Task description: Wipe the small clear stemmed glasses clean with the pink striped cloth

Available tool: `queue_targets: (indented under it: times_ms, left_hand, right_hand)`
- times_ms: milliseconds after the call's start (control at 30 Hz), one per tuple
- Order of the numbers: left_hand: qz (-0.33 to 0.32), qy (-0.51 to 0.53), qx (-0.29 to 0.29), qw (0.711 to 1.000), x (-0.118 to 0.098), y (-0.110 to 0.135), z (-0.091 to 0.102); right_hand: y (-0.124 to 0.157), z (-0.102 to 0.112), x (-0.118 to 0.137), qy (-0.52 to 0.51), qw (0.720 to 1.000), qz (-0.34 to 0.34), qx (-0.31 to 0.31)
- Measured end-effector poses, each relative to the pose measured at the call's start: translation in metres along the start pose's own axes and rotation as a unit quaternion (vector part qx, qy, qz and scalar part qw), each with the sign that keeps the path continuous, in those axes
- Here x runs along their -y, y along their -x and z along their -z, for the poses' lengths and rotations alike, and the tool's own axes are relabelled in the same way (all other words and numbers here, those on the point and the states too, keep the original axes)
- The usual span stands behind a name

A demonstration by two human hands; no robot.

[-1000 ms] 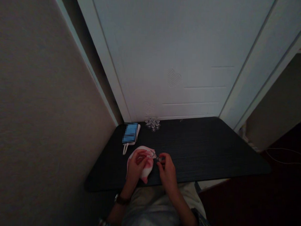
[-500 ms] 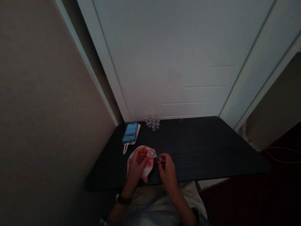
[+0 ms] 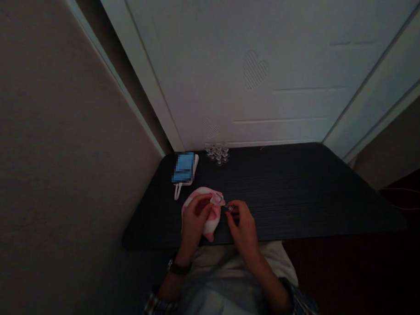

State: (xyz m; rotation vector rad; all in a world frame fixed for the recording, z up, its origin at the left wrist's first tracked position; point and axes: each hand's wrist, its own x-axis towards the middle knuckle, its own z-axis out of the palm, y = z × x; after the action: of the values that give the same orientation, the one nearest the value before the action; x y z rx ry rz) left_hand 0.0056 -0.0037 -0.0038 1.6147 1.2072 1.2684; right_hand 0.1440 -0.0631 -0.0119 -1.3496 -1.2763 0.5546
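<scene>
A pink-and-white soft cloth item [image 3: 212,227], perhaps a pouch, lies near the front edge of the dark table. My left hand [image 3: 193,228] is closed on it, pinching a gathered pale part at its upper right. Just right of that part, my right hand [image 3: 243,230] pinches a small shiny, partly clear piece [image 3: 230,208] between thumb and fingers. This piece is at the cloth's edge; whether the two are joined is too dim to tell. A dark-banded watch [image 3: 179,266] is on my left wrist.
On the black table [image 3: 284,192], a phone with a lit screen [image 3: 184,168] rests on a white object with a looped strap [image 3: 177,191]. Several small clear pieces [image 3: 217,153] cluster at the back. Behind stands a white panel [image 3: 296,64]; a wall [image 3: 75,148] is on the left.
The view has tilted down, so the table and hands sit higher in the picture. Both hands keep their grips on the cloth item and the small shiny piece.
</scene>
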Motion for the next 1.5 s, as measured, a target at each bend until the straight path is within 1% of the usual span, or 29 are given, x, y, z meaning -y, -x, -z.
queue_targets:
  times_ms: [100, 433, 633, 867, 1033, 1367, 1500]
  left_hand:
    - [0.001, 0.001, 0.021, 1.0, 0.002, 0.001, 0.0]
    - [-0.022, -0.017, 0.042, 0.999, 0.0, 0.0, 0.0]
    - [-0.03, -0.029, 0.061, 0.997, 0.004, -0.002, 0.002]
    - [-0.015, -0.041, 0.05, 0.998, 0.01, -0.002, 0.005]
    - [-0.005, -0.035, 0.052, 0.998, 0.009, -0.002, 0.006]
    - [-0.028, 0.002, 0.068, 0.997, 0.003, -0.001, 0.002]
    - [-0.032, 0.005, 0.062, 0.998, 0.003, -0.002, 0.002]
  right_hand:
    - [0.0, 0.001, 0.0, 0.0, 1.0, -0.003, 0.006]
    - [0.0, 0.001, 0.0, 0.002, 1.0, 0.015, -0.001]
    - [-0.001, -0.001, 0.001, 0.007, 1.0, 0.019, -0.012]
    - [0.001, -0.001, 0.002, 0.003, 1.0, 0.013, -0.01]
    - [0.0, -0.002, 0.002, 0.001, 1.0, 0.011, -0.01]
    - [0.001, 0.001, 0.004, 0.011, 1.0, 0.01, -0.009]
    - [0.001, 0.001, 0.004, 0.018, 1.0, 0.012, -0.006]
